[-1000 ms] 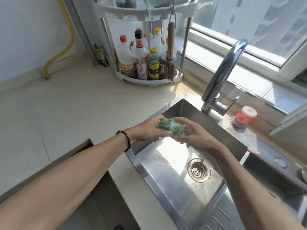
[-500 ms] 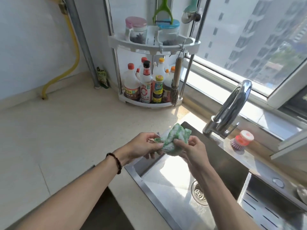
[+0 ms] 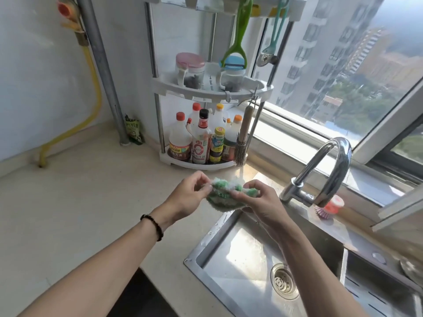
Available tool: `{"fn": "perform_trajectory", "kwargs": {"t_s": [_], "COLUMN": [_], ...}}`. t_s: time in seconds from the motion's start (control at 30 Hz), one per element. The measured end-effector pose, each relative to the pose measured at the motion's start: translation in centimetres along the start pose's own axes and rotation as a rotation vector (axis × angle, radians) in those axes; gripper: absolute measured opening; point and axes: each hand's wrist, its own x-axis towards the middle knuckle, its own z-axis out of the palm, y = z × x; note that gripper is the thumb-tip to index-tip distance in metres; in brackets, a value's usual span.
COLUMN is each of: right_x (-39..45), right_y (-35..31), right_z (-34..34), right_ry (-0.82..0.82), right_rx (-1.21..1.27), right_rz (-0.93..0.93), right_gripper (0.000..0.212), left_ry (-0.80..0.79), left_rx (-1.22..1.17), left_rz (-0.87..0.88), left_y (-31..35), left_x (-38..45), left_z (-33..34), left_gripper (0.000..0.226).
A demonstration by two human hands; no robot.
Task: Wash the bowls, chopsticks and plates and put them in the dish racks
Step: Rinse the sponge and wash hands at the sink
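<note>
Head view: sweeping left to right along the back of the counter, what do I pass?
Yellow hose → grey pipe → green packet → corner rack of sauce bottles → hanging brush → tap → red dish brush.

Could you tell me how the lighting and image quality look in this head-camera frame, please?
Head view: strong window sunlight glares off the sink floor and counter; wide-angle distortion bends the shelf rack; the green cloth and both hands look slightly soft.
</note>
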Motion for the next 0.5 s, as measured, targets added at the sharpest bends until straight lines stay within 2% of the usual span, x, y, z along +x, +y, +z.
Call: {"fn": "perform_trajectory", "kwargs": {"t_s": [0.13,0.23,0.3,0.37,0.5], "right_x": [0.9,1.7,2.4,3.5,5.6], "right_y": [-1.1,-2.2,-3.3,-4.0,-4.0], "right_z": [0.3,0.4,0.4,0.1,-1.3], "right_ry": [0.138,0.006,-0.088,-0.118,-0.163], "right_rx": [-0.351,-0.272,-0.264,-0.292,-0.34], "right_rz": [-0.186,-0.285,-0.338,-0.351,-0.278], "right_gripper": [0.028,0.014,0.018,0.019,0.008], "left_ry": [0.028,-0.138,-0.196,-0.088,0.282], "left_rx": [-0.006,-0.053,-0.129,-0.173,-0.412], "left_rz": [-0.02,-0.075,-0.073,-0.033,0.015], "left_y": [0.9,2.2,3.0,3.7,4.9], "left_x": [0.9,2.1,3.1,4.0,5.8], "left_z": [-1.0,-1.7,-1.7,-1.6,-1.9], "left_gripper": [0.014,0.027,0.023,0.017,0.019]}}
